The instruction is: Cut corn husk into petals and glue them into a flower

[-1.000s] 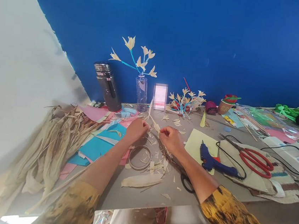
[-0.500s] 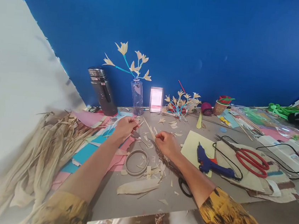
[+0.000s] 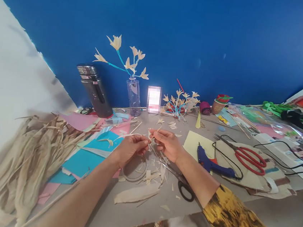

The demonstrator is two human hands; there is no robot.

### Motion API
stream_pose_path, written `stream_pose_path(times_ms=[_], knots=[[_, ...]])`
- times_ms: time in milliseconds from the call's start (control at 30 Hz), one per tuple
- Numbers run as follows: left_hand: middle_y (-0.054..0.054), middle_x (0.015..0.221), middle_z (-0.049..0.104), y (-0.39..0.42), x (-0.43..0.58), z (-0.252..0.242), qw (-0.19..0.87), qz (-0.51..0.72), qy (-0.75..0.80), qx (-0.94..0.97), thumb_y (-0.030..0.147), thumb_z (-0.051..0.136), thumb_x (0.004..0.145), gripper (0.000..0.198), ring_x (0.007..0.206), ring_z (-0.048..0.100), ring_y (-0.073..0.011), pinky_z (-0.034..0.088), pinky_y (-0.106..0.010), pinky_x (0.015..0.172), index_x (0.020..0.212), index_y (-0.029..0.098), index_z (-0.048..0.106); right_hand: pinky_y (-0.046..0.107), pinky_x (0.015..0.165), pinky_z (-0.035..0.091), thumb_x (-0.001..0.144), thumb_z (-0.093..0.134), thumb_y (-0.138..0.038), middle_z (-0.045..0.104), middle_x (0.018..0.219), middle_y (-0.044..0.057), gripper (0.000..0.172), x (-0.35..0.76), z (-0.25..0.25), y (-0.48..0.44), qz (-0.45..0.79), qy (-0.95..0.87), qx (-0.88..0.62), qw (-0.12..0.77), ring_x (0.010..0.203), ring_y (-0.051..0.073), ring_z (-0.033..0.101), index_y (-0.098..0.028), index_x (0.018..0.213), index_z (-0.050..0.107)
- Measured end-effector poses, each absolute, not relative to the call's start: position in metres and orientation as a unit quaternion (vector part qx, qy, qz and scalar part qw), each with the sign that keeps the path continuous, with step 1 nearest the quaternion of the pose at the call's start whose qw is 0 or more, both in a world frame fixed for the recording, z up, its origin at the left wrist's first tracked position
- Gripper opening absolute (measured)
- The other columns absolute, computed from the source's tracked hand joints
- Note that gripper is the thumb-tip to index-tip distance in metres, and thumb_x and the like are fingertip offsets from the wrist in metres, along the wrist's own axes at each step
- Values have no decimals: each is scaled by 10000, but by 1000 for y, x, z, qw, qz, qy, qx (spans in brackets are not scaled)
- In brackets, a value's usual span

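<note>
My left hand [image 3: 134, 147] is closed in a pinch, its fingertips on a thin pale strip that looks like dried corn husk. Close beside it, my right hand [image 3: 166, 143] pinches a narrow cream husk strip [image 3: 152, 134] that shows between the two hands. Fingers partly cover where the pieces meet, so I cannot tell if they are joined. Below the hands lie a beige tape ring [image 3: 123, 173], a broad husk piece [image 3: 134, 194] and several husk scraps [image 3: 155, 177]. Black-handled scissors [image 3: 186, 191] rest beneath my right forearm.
Dried husks [image 3: 24, 165] are heaped at left beside blue paper [image 3: 83, 160]. A dark flask [image 3: 95, 93], a clear bottle [image 3: 133, 97] of husk flowers and a flower bunch [image 3: 179, 105] stand behind. A blue glue gun [image 3: 211, 165] and red-handled scissors [image 3: 249, 160] lie at right.
My hands have come together over the table; the left moved right and down, the right slightly up. The strip's tip is now between them. The view has shifted a little.
</note>
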State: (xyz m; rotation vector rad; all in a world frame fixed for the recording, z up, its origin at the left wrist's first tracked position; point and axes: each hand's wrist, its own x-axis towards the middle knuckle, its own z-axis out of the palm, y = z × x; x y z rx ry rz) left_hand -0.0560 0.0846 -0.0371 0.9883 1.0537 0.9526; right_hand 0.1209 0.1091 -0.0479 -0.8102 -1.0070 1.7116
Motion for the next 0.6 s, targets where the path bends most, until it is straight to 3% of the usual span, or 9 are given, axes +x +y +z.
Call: stream_pose_path(times_ms=[233,600], knots=[[2,591,618,79,-51,-38,630,386,464,489,403,855,637,339,528,505,-75,407,-214,553,720,129,673,225,427,212,537,899,-467,625,628,16,386,119,-57,108,635,-402,-401,524,520,77,403,-149,570,683],[-26,557,635,70,-46,-41,711,325,433,449,409,884,615,354,465,519,-68,405,-184,484,692,113,706,174,411,202,429,934,-531,430,542,-72,566,137,-44,118,626,-319,-394,593,507,51,321,-172,554,515]])
